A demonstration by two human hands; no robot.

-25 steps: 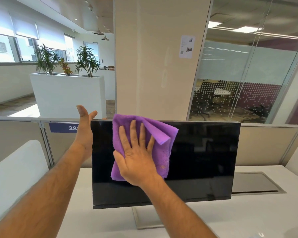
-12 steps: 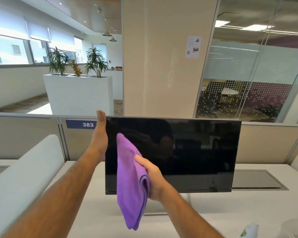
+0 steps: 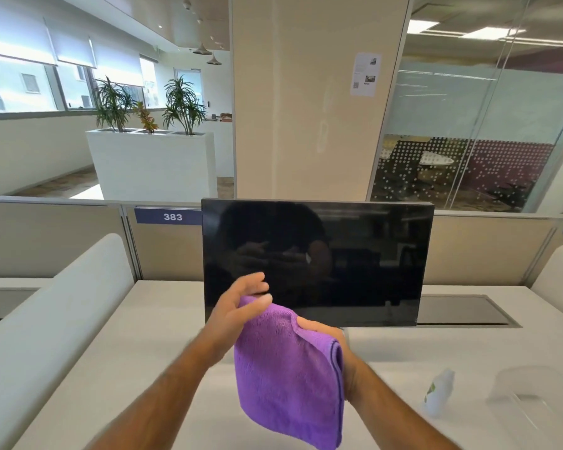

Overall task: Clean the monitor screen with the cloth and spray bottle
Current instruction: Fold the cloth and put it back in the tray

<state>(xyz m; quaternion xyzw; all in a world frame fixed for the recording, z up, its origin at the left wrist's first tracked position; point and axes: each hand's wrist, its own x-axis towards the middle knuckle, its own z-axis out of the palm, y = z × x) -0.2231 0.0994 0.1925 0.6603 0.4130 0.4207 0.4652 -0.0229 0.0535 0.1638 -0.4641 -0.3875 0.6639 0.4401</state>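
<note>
- Since 0.5 s ago, the left hand (image 3: 241,308) has left the monitor edge and come to the folded purple microfibre cloth (image 3: 290,368).
- Right hand (image 3: 333,344) fingers grasp the cloth's fold; left fingers pinch its top corner, in front of the black flat monitor screen (image 3: 355,254).
- Small white spray bottle (image 3: 437,393) stands on the white worktop (image 3: 127,336), to the right.
- Refold to a clean face; wipe lightly.
</note>
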